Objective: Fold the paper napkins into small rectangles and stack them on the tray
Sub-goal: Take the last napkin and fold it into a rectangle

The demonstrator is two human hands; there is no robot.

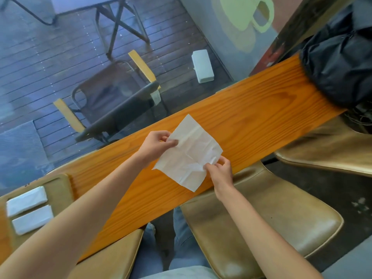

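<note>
At the far left a tan tray (60, 184) sat on the end of the orange wooden counter (251, 109), and two folded napkins (27, 200) lay on it side by side, one just behind the other, as small white rectangles close together.

Further right, the left hand (156, 146) was over the middle of the counter with its thumb and fingers pinched shut on the left edge of an unfolded paper napkin (189, 152). The thumb lay on top of the sheet and the fingertips were behind it, so the edge passed between them.

The napkin was spread open, creased and tilted like a diamond, with its far corner pointing away across the counter and its near corner hanging past the counter's front edge. Whether it rested on the wood or was held just above it could not be told.

The right hand (220, 170) held the napkin's right side near the lower right corner, fingertips closed together on a small bunch of paper, which crumpled a little at the grip. Both hands were thus on opposite edges, with the sheet stretched between them.

Below and to the right stood tan padded seats (271, 218), and a black bag (338, 65) rested on the counter's far right end.
</note>
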